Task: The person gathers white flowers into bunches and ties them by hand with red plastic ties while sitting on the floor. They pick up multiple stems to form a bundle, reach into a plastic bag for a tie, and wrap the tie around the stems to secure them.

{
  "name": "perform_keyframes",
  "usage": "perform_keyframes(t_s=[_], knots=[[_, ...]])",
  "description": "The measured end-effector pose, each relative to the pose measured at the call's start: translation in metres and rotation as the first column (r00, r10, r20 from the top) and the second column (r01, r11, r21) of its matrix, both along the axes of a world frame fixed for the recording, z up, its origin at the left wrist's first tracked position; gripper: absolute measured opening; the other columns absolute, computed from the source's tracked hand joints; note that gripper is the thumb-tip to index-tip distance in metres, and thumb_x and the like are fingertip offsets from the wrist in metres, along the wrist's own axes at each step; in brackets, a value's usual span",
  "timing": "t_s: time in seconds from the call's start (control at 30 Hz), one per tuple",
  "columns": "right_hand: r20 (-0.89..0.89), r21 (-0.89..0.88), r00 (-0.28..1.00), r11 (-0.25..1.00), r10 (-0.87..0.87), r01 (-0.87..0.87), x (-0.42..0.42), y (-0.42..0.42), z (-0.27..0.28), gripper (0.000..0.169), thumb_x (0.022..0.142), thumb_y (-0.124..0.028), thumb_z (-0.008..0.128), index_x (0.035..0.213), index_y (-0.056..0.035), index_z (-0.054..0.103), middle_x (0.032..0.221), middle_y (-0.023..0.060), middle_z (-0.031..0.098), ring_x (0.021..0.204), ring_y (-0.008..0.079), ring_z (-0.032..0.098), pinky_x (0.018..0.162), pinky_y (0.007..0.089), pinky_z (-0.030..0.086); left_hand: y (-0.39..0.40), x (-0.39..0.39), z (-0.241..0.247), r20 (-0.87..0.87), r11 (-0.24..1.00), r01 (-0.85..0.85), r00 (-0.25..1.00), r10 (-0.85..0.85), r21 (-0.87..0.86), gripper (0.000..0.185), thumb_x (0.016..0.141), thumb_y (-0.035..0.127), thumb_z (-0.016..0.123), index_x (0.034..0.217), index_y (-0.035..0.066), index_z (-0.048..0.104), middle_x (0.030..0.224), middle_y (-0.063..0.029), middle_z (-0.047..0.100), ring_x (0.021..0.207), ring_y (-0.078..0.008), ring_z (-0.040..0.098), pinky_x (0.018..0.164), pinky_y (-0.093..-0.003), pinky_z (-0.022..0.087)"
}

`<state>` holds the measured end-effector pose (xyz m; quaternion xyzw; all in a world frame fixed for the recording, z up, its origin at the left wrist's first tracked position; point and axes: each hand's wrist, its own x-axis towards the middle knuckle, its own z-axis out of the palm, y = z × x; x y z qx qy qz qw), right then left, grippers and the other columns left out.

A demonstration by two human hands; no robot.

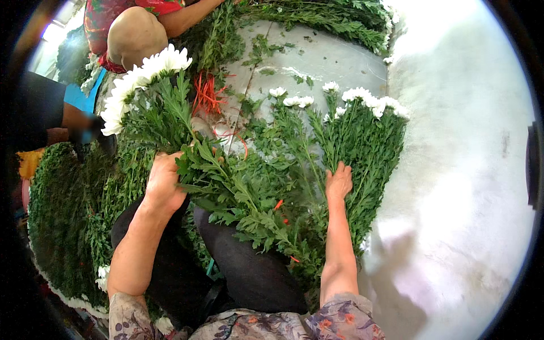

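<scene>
My left hand [166, 180] is closed around the leafy stems of a bunch of white chrysanthemums [144, 89], raised over my lap, its blooms pointing to the upper left. The leafy stem ends run down to the right across my knee. On the right, my right hand [339, 180] reaches onto a pile of white chrysanthemum stems [369, 148] on the floor. Its fingers lie against the pile's left side, and whether they grip a stem is unclear. Some looser chrysanthemum stems [297, 127] lie just left of that hand.
Red ties [207, 94] lie in a tangle beyond the held bunch. Cut leaves are scattered on the grey floor [314, 55]. More chrysanthemums [323, 17] lie at the top, and a large stack [63, 221] stands at left. Two other people sit at the upper left. A pale wall [463, 148] borders the right.
</scene>
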<state>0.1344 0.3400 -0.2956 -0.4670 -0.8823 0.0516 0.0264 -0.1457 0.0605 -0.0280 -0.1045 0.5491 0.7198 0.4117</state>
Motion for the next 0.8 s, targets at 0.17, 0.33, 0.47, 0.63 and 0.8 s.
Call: perform_keyframes(t_s=[0.17,0.33,0.47,0.63,0.8], knots=[[-0.078,-0.028,0.997,0.999,0.014,-0.016,0.010,0.018,-0.015,0.026,0.089,-0.024,0.069,0.110,-0.0084,0.064,0.103,0.0110,0.057,0.087,0.0318,0.060,0.067,0.0433,0.051,0.002,0.005,0.010,-0.063,0.994,0.100,0.993,-0.103,-0.049,0.032,0.096,0.018,0.046,0.103,-0.006,0.065,0.102,-0.0139,0.068,0.089,-0.0230,0.065,0.084,-0.0375,0.052],[-0.316,-0.340,0.939,0.940,-0.135,0.021,-0.038,-0.003,0.035,0.029,0.097,-0.026,0.058,0.117,-0.0060,0.064,0.099,0.0153,0.067,0.083,0.0329,0.065,0.070,0.0452,0.051,0.009,0.008,0.023,-0.081,0.989,0.099,0.991,-0.108,-0.108,0.026,0.093,0.012,0.050,0.103,-0.007,0.065,0.099,-0.0124,0.068,0.087,-0.0219,0.065,0.080,-0.0366,0.052],[-0.275,-0.336,0.959,0.941,-0.069,-0.028,-0.045,-0.022,-0.010,0.029,0.098,-0.025,0.056,0.119,-0.0071,0.064,0.104,0.0177,0.068,0.091,0.0358,0.066,0.075,0.0450,0.053,0.012,0.008,0.024,-0.042,0.995,0.055,0.997,-0.059,-0.083,0.024,0.092,0.009,0.052,0.105,-0.007,0.064,0.098,-0.0116,0.067,0.086,-0.0215,0.065,0.079,-0.0368,0.053],[-0.179,-0.305,0.981,0.952,-0.079,0.022,-0.042,-0.033,-0.026,0.031,0.098,-0.024,0.055,0.124,-0.0070,0.062,0.103,0.0158,0.065,0.085,0.0349,0.064,0.071,0.0452,0.052,0.013,0.011,0.024,-0.012,0.995,0.043,0.999,-0.044,-0.090,0.024,0.091,0.007,0.052,0.107,-0.008,0.063,0.102,-0.0135,0.067,0.086,-0.0223,0.066,0.080,-0.0368,0.053],[-0.062,-0.274,0.995,0.960,-0.072,0.052,-0.030,-0.038,-0.017,0.031,0.097,-0.024,0.057,0.123,-0.0071,0.063,0.113,0.0180,0.063,0.093,0.0343,0.064,0.075,0.0461,0.052,0.009,0.009,0.023,-0.024,1.000,0.018,1.000,-0.018,-0.009,0.024,0.095,0.002,0.050,0.117,-0.004,0.054,0.101,-0.0188,0.066,0.090,-0.0303,0.068,0.084,-0.0444,0.057]])
